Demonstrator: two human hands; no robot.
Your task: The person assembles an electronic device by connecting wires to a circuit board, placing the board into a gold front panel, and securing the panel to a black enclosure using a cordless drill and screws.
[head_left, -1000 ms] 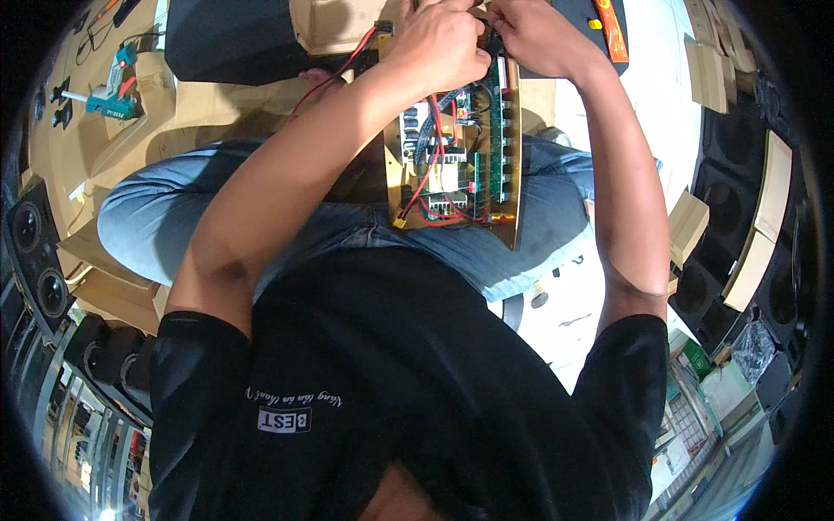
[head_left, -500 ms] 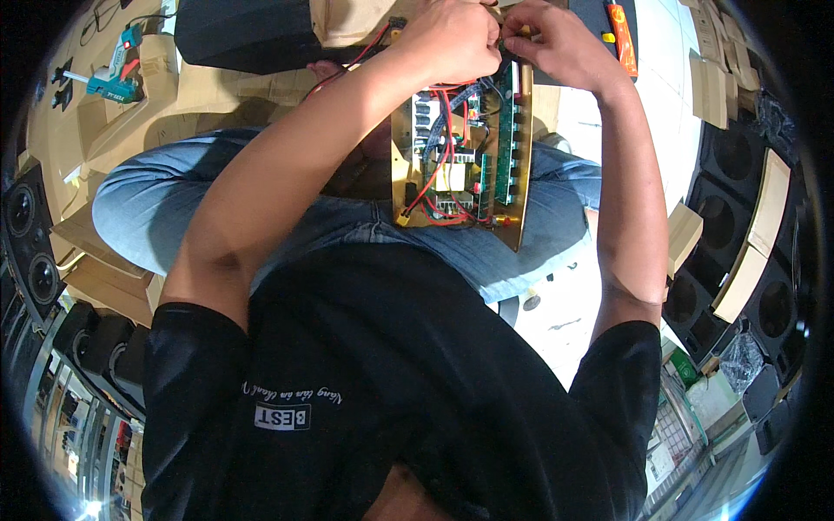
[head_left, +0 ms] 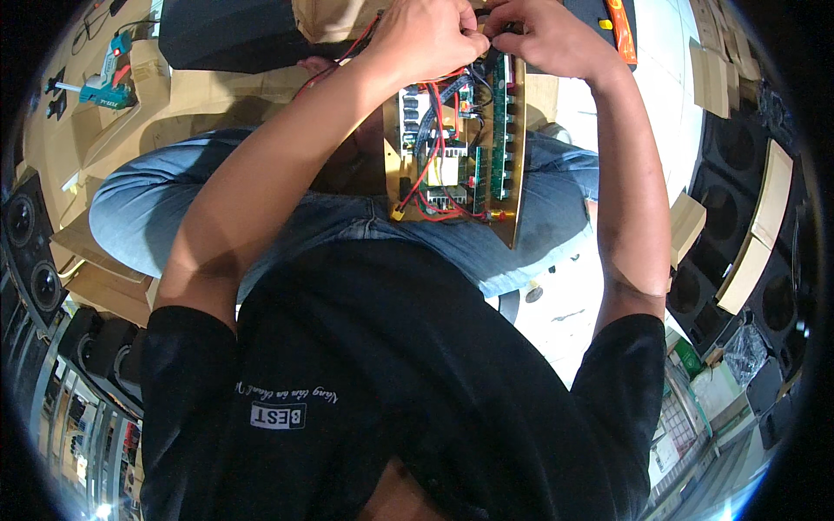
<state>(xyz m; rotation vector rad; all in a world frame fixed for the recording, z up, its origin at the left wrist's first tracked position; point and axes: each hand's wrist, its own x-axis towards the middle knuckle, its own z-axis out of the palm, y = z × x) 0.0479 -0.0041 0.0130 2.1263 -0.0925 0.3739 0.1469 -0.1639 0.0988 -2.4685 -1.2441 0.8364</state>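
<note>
A gold-coloured metal amplifier chassis (head_left: 393,187) rests on my lap, its inner side facing up. Along its right side runs a long green circuit board (head_left: 499,130); red and black wires (head_left: 432,161) cross the other boards. My left hand (head_left: 430,39) is closed at the chassis's far end, thumb and fingers pinched together. Just right of it, my right hand (head_left: 547,39) is closed too, its fingertips nearly meeting the left ones over the far end of the green board. Whatever the fingertips hold is too small and too covered to name.
A black box-shaped thing (head_left: 230,35) lies beyond my left forearm. Farther left, a teal glue gun (head_left: 109,87) rests on cardboard (head_left: 143,113). An orange tube (head_left: 621,30) lies beyond my right hand. Black speakers (head_left: 730,208) line the right side; another speaker (head_left: 33,234) stands far left.
Both hands and the chassis sit slightly farther left in the picture. The fingers have shifted a little at the chassis's far end and stay pinched close together.
</note>
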